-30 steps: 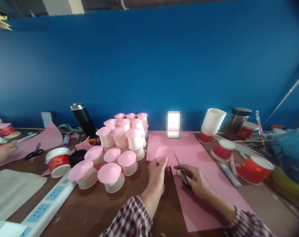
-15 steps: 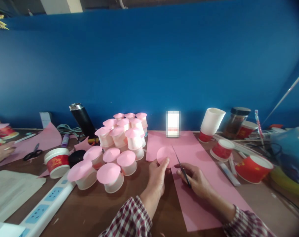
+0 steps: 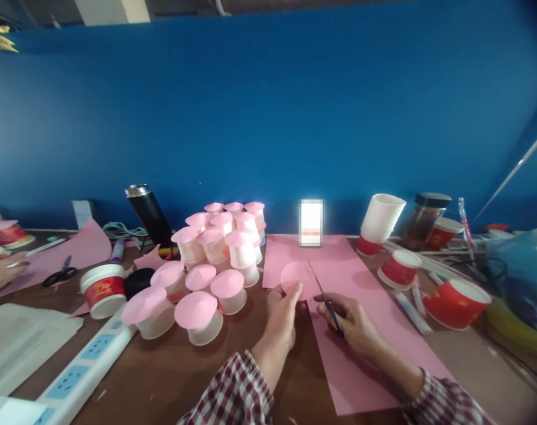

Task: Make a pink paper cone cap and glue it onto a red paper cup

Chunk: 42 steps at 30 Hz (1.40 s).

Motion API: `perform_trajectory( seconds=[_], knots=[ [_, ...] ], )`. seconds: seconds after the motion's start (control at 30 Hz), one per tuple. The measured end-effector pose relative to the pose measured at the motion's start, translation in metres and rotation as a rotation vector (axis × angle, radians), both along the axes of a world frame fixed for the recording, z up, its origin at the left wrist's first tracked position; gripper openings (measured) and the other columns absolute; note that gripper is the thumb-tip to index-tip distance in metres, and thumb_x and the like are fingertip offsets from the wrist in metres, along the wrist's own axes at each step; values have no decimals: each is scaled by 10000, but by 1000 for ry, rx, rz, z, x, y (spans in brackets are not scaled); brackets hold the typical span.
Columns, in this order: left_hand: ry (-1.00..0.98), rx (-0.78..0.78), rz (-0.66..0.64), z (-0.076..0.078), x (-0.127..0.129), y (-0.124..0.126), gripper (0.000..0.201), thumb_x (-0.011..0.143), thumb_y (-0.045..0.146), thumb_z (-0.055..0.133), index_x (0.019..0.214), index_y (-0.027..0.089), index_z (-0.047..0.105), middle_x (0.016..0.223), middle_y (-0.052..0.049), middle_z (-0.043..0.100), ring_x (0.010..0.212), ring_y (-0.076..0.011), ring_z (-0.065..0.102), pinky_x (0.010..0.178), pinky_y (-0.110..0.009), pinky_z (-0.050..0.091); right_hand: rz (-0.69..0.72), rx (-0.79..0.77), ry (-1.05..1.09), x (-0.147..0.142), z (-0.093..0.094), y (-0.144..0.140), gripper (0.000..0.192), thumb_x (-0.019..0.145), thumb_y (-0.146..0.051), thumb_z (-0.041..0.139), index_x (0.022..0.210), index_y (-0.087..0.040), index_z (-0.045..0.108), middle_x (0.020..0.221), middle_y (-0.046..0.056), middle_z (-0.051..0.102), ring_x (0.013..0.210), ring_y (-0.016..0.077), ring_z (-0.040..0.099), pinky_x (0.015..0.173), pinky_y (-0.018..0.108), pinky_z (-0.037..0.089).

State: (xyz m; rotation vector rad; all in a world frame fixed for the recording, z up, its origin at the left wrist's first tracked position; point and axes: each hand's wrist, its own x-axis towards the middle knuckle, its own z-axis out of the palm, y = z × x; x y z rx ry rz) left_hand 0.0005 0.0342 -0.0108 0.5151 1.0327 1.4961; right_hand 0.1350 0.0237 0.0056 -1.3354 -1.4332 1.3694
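Observation:
My left hand (image 3: 283,319) pinches the lower edge of a round pink paper disc (image 3: 295,276), thumb on top. In my right hand (image 3: 354,324) is a pair of scissors (image 3: 325,298), its handles within my fingers and its blades pointing up and away. The blades are just right of the disc; whether they touch it I cannot tell. Below both lie pink paper sheets (image 3: 361,360) on the brown table. To the left stand several paper cups (image 3: 204,330), topped with shallow pink paper cones (image 3: 195,310).
A power strip (image 3: 80,375) and black flask (image 3: 148,215) are at left. Another person's hand (image 3: 2,273) is at the far left, near other scissors (image 3: 61,275). Stacked cups (image 3: 381,218), a jar (image 3: 426,221) and red paper cups (image 3: 456,304) stand at right. A blue wall (image 3: 268,118) rises behind.

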Motion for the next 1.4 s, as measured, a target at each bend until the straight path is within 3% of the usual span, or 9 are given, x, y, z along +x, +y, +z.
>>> perform_trajectory(
  seconds=[0.33, 0.73, 1.4],
  knots=[
    [-22, -42, 30, 5, 0, 0, 354, 572, 378, 787, 718, 150, 558, 520, 49, 521, 430, -86, 497, 440, -208, 390, 4, -22, 6, 1, -3, 0, 571, 631, -549, 708, 1018, -133, 647, 671, -3, 575, 536, 96, 440, 440, 201, 363],
    [-7, -27, 56, 3, -1, 2, 380, 574, 384, 776, 681, 173, 479, 516, 63, 487, 418, -78, 478, 418, -197, 372, 32, 66, -65, 2, -3, 2, 531, 671, -522, 687, 1003, -109, 663, 679, 19, 612, 587, 125, 491, 469, 208, 376],
    [-4, -7, 71, 1, -4, 5, 345, 630, 357, 738, 669, 185, 441, 481, 71, 441, 392, -82, 457, 407, -206, 368, 50, 48, -80, 1, -5, 3, 487, 705, -474, 673, 1013, -97, 645, 609, -22, 531, 514, 86, 399, 434, 196, 320]
  ],
)
